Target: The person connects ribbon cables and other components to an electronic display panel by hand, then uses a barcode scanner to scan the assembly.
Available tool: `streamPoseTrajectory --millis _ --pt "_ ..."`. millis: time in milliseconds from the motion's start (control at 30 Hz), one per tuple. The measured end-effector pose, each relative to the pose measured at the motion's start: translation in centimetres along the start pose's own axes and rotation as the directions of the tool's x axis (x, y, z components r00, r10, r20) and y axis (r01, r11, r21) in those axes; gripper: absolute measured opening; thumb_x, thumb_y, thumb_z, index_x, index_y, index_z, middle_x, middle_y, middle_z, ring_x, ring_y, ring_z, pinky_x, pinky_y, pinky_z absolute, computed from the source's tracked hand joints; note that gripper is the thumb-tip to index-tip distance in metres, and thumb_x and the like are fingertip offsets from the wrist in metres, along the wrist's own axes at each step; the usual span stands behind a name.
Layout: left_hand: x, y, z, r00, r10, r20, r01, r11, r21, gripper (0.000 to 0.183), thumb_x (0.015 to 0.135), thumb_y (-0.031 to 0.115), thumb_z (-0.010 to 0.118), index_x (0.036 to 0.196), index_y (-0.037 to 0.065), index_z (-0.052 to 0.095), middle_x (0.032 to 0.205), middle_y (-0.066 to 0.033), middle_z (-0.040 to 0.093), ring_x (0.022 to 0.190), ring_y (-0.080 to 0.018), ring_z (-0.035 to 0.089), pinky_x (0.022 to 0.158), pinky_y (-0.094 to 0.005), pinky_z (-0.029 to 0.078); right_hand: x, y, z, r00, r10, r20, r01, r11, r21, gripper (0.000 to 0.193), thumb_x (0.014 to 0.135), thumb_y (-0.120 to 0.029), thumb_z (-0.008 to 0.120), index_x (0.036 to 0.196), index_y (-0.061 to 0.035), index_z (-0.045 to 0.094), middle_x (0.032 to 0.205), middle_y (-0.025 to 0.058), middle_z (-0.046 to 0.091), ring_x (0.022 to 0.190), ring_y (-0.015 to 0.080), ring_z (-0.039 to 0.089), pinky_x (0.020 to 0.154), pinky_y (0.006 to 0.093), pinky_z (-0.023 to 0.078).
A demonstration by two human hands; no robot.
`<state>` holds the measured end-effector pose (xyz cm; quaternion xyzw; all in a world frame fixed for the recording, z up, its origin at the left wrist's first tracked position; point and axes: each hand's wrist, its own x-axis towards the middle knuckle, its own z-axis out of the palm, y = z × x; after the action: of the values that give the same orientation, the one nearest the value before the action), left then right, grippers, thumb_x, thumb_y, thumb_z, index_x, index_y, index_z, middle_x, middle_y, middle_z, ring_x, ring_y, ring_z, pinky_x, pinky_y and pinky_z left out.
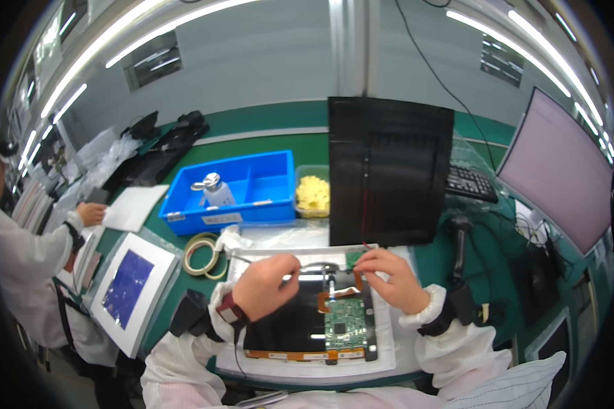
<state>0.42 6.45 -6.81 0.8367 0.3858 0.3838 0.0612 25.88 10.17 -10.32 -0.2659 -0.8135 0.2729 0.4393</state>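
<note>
A dark display panel (pixel 280 334) lies in front of me, with a green circuit board (pixel 346 323) on its right part and an orange flex strip (pixel 286 355) along its near edge. My left hand (pixel 265 288) is closed over the panel's far left part; what its fingers hold, if anything, is hidden. A dark thin cord (pixel 320 264) arcs beside its fingertips. My right hand (pixel 391 279) pinches at the panel's far right, by a small green board (pixel 354 258) and an orange flex cable (pixel 359 278). What sits between those fingertips is too small to name.
A black panel (pixel 391 170) stands upright just beyond my hands. Left of it are a blue divided bin (pixel 266 178) with a pump bottle (pixel 217 191), a tub of yellow pieces (pixel 313 198) and tape rolls (pixel 199 255). At right stand a scanner (pixel 460 249) and monitor (pixel 559 170). A co-worker (pixel 34 273) works at left.
</note>
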Motion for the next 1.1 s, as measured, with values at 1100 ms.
streamPoseTrajectory --millis 1100 --pt "1.9 2.8 6.7 0.88 -0.196 0.433 0.344 0.89 -0.298 0.013 0.082 0.015 0.055 0.085 0.004 0.061 0.067 -0.0153 0.059 0.062 -0.0324 0.059 0.055 -0.0363 0.045 -3.5 -1.6 -1.3 0.84 0.536 0.079 -0.507 0.726 0.465 0.02 0.076 0.004 0.066 0.096 0.0057 0.062 0.09 0.008 0.064 0.082 0.0123 0.061 0.074 0.0236 0.05"
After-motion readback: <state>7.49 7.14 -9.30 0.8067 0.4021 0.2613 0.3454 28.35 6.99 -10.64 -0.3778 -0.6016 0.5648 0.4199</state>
